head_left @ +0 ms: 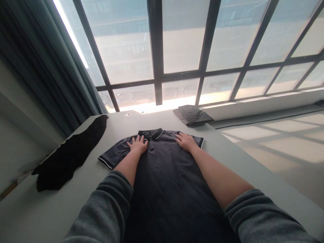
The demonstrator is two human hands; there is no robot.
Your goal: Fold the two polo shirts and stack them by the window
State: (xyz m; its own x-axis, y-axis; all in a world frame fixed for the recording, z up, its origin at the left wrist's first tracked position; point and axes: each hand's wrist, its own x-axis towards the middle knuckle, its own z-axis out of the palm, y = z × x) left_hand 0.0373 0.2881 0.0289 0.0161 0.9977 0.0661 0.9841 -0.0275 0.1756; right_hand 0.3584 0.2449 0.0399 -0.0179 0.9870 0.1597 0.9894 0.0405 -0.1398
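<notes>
A dark grey polo shirt (167, 182) lies spread front side up, its collar pointing away from me and its hem running out of view at the bottom. White stripes edge the collar and both short sleeves. My left hand (138, 145) rests flat with fingers spread on the shirt's left shoulder, beside the collar and buttons. On the opposite shoulder, near the right sleeve, my right hand (186, 141) lies palm down with its fingers stretched out. Neither hand grips the cloth.
The shirt lies on a white table (235, 168). A black garment (73, 155) stretches along the table's left side. Folded striped cloth (194, 115) sits at the far right corner. Beyond stand large windows (182, 37), with a dark curtain (45, 50) on the left.
</notes>
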